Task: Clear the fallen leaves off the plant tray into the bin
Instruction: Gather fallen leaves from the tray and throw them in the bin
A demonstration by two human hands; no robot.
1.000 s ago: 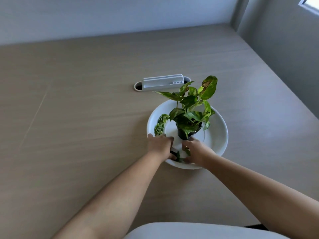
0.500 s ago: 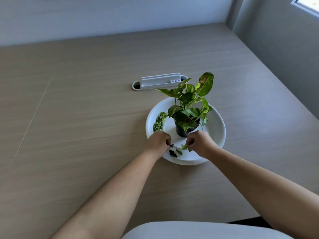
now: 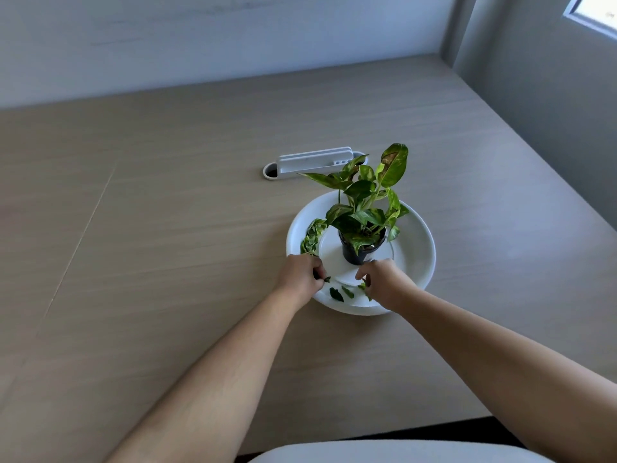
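Since a second ago our two hands have drawn slightly apart along the near rim of the plant tray, uncovering loose leaves that our knuckles covered before — the plant itself has not shifted. Our left hand sits over the near-left edge of the white round tray, fingers curled, thumb and forefinger pinched on a small dark leaf scrap. Our right hand is curled over the near-right part of the tray, fingertips closed on a pale green leaf piece that shows just at its left edge; how much of it we hold is hidden by the fingers.

Between the hands, two fallen leaves lie free on the tray's near slope: a dark one and a slimmer green one, close together but apart. A large variegated leaf lies curved along the tray's left inner wall, its near end just beside our left hand. The potted plant stands upright in a dark pot at the tray's centre, just beyond our right hand.

The tray rests on a pale wooden table. Farther back, well apart from the tray, a white cable outlet cover is set into the tabletop. We cannot see a bin in this view.
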